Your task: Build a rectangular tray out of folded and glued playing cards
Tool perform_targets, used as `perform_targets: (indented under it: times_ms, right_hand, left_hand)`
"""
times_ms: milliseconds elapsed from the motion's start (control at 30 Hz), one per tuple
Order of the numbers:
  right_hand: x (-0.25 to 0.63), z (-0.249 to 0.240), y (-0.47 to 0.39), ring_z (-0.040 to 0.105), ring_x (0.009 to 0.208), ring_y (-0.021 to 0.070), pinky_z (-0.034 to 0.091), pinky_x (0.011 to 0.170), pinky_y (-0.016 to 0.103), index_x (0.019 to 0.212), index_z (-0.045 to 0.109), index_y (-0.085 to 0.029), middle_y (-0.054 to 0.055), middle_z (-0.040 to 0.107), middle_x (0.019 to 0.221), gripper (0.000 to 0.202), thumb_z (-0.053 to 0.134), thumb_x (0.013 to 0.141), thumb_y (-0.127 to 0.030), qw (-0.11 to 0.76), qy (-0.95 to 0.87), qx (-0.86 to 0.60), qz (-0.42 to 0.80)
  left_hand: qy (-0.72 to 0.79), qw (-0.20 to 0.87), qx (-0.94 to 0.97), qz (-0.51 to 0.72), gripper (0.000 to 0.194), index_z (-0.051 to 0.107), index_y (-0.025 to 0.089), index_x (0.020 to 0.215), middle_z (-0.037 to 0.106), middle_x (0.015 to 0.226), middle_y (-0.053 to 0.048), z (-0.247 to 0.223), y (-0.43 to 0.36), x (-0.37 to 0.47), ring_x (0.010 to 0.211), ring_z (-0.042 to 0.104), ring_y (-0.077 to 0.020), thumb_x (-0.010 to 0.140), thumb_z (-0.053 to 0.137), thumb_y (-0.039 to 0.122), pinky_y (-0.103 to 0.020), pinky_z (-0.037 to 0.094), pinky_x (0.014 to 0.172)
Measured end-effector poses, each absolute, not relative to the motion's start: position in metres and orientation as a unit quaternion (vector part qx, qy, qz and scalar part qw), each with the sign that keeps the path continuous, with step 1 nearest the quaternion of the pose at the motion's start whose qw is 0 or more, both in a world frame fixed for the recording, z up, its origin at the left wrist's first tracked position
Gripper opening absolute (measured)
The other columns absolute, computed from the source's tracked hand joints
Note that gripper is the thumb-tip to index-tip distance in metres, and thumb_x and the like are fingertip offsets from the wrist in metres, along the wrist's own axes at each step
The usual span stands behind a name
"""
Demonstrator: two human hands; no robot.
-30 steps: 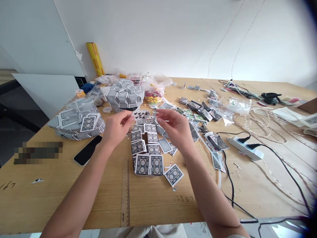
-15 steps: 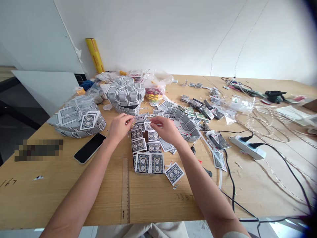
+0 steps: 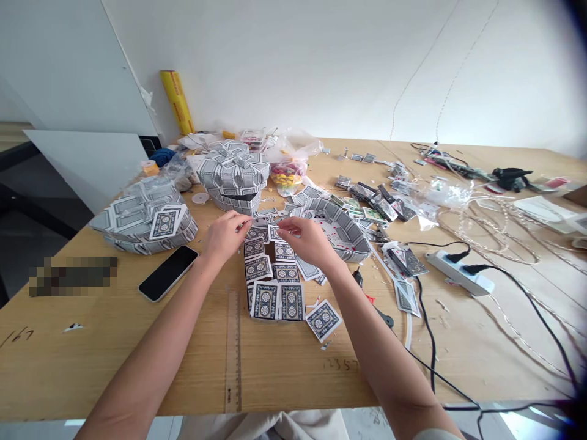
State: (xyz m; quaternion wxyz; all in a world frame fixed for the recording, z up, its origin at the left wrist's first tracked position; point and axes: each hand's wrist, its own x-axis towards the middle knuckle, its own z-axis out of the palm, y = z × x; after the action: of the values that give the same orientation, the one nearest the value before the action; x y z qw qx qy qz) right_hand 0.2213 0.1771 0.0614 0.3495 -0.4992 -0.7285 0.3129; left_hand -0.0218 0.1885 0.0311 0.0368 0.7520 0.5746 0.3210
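Over the far end of a long shape covered with playing cards (image 3: 266, 300), my two hands face each other. My left hand (image 3: 226, 235) is closed, thumb and fingers pinching the left end of a playing card (image 3: 263, 220) with its pip side showing. At the card's other end, my right hand (image 3: 303, 237) is closed too, fingertips together on or at its edge; the exact contact is hard to see. Dark blue patterned card backs cover the long shape, with a brown gap in its middle. One loose card (image 3: 323, 321) lies beside its near right corner.
A card-covered open tray (image 3: 351, 249) sits right of my right hand. Farther back are a lidded card box (image 3: 233, 174) and, at left, another card-covered box (image 3: 137, 235). A phone (image 3: 168, 273), a ruler (image 3: 233, 354) and a power strip (image 3: 461, 273) with cables lie around.
My hands stay at the far end of the card-covered shape. The card between them has tilted slightly, and my left fingers have shifted a little to the right.
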Motion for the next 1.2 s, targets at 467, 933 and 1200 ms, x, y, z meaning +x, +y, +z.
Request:
perform_targets:
  times_ms: [467, 933, 1200]
  right_hand:
    - [0.213, 0.055, 0.186, 0.079, 0.108, 0.0279, 0.057, 0.101, 0.043, 0.117, 0.080, -0.018, 0.012, 0.084, 0.113, 0.027, 0.060, 0.100, -0.018, 0.334, -0.748, -0.526, 0.231]
    - [0.190, 0.042, 0.228, 0.076, 0.121, 0.0328, 0.052, 0.108, 0.042, 0.117, 0.084, -0.017, 0.015, 0.082, 0.124, 0.040, 0.052, 0.098, -0.005, 0.232, -0.806, -0.514, 0.180]
    - [0.194, 0.041, 0.230, 0.076, 0.122, 0.0315, 0.053, 0.109, 0.042, 0.121, 0.083, -0.014, 0.016, 0.081, 0.127, 0.046, 0.048, 0.095, -0.002, 0.218, -0.811, -0.508, 0.192]
  left_hand:
    - [0.581, -0.020, 0.788, 0.202, 0.023, 0.083, 0.024, 0.112, 0.075, 0.106, -0.008, 0.040, 0.181, -0.014, 0.095, 0.071, -0.0256, 0.103, 0.062, 0.025, -0.035, 0.052, 0.075]
    - [0.565, 0.037, 0.794, 0.223, 0.017, 0.076, 0.023, 0.111, 0.076, 0.116, -0.009, 0.036, 0.183, -0.009, 0.104, 0.074, -0.0266, 0.103, 0.061, 0.027, -0.036, 0.057, 0.087]
    - [0.542, 0.091, 0.807, 0.217, 0.038, 0.072, 0.024, 0.134, 0.073, 0.142, -0.009, 0.023, 0.188, -0.010, 0.126, 0.071, -0.0281, 0.102, 0.056, 0.014, -0.042, 0.056, 0.108]
